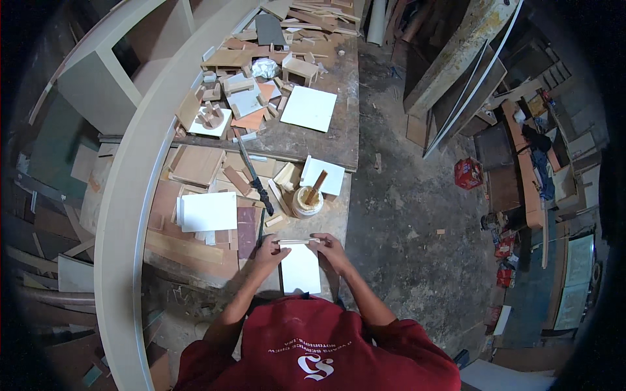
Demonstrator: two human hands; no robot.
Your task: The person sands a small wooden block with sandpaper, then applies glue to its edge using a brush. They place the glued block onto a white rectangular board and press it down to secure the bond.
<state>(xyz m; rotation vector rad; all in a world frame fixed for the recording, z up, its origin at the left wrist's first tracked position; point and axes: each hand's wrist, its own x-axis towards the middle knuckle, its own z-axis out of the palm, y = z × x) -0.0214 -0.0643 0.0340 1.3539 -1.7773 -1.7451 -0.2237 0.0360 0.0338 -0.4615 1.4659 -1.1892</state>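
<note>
Both of my hands are at the near edge of the workbench, pinching the ends of a thin, pale wood strip point(297, 242). My left hand point(267, 254) is closed on its left end and my right hand point(332, 251) on its right end. The strip lies along the far edge of a white rectangular panel point(301, 270), whose near end reaches my body. Whether strip and panel are joined, I cannot tell. Just beyond my hands stands an open tub point(300, 210) with pale brownish paste around its rim and a flat wooden stick point(317, 181) upright in it.
Another white panel point(208, 212) lies to the left, and one point(329, 174) sits behind the tub. A dark-handled tool point(261, 192) rests among wood offcuts. Farther back are a white square board point(309, 108) and scattered scraps. A long curved-looking cabinet frame point(124, 195) borders the left side.
</note>
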